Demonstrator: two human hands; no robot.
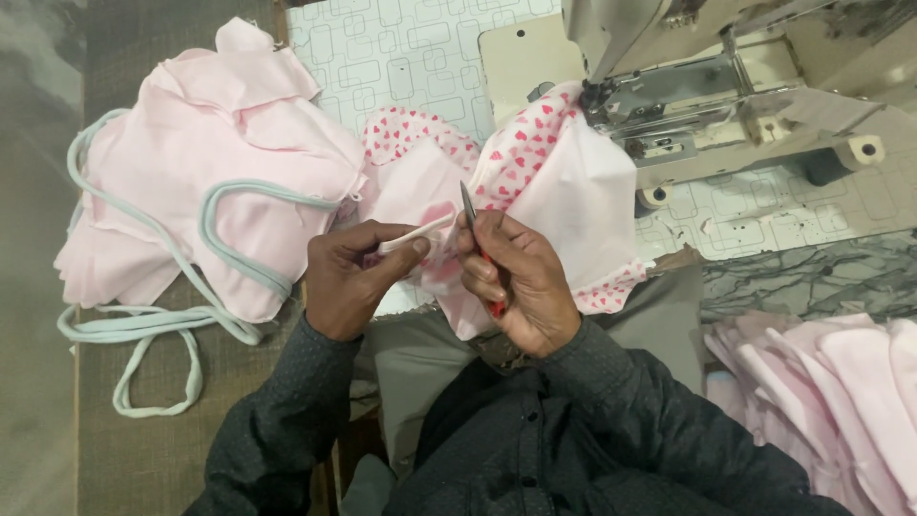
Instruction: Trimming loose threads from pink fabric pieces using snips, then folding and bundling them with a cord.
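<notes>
Your left hand [346, 277] pinches the thin pink fabric strip [415, 234] tight — so your right hand [516, 282], closed around small red-handled snips [478, 239], can reach it — beside the heart-print pink cloth [521, 153].

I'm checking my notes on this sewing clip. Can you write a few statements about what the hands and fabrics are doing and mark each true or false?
1. The right hand holds small snips with a red handle. True.
2. The left hand pinches a narrow pale strip. True.
3. The heart-print fabric lies away from the sewing machine. False: it reaches up under the machine head.
4. The pile of pink pieces with pale green bands lies to the person's right. False: it lies on the left side.
5. More pink fabric is stacked at lower right. True.
</notes>
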